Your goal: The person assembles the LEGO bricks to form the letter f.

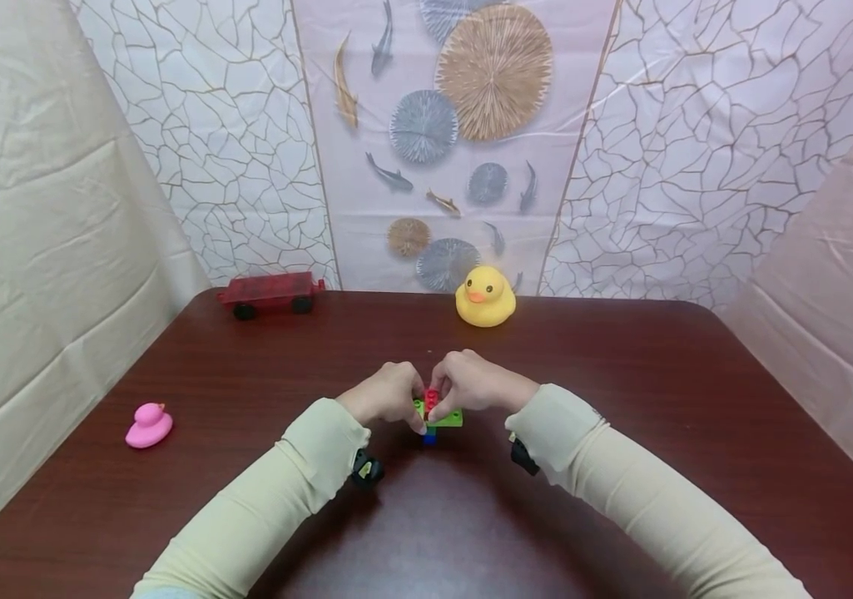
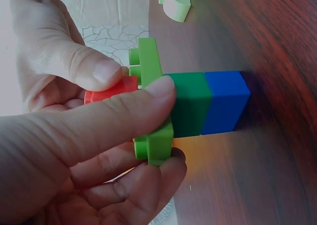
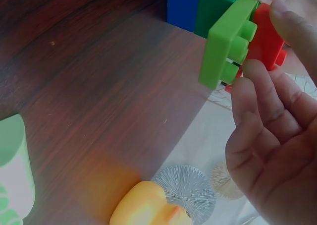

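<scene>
A small upright stack of toy building blocks is between the two hands. At the bottom is a blue block, with a dark green block above it. On top of those lies a flat light green studded plate. A red block stands on the plate. My left hand grips the plate, thumb on one side and fingers curled beneath its edge. My right hand pinches the red block between thumb and fingers. Fingers partly cover the red block in the left wrist view.
A yellow rubber duck sits at the table's back edge. To its left stands a red wheeled toy cart. A pink duck is on the left. The right wrist view includes a pale green rounded block. Patterned cloth hangs behind the table.
</scene>
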The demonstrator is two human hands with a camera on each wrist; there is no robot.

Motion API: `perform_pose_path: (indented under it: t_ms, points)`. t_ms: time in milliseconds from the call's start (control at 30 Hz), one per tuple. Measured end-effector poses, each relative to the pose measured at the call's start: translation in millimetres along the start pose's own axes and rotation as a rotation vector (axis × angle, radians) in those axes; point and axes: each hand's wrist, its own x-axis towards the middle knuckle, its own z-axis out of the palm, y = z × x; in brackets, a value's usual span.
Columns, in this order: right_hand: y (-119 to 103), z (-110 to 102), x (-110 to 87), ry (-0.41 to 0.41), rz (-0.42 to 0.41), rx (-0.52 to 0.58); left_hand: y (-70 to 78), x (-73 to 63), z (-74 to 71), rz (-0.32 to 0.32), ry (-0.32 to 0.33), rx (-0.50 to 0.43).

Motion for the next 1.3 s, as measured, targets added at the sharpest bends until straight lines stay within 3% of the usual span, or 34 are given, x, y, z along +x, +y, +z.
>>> perform_pose_path:
  t_ms: [233,867,1300]
  points:
    - [-4.6,0.4,0.1,0.008,-0.025,-0.051,0.1,-1.1,-0.3,0.025,0.007,0.004]
    - [-14.6,1.1,5.5,-0.009,0.116,-0.096,0.4,-5.2,-1.2,0.069,0.034,0.018]
    - [-15.7,1.8,-11.2,0.008,0.113,-0.119,4.1,-2.9,0.6,0.016,0.014,0.002]
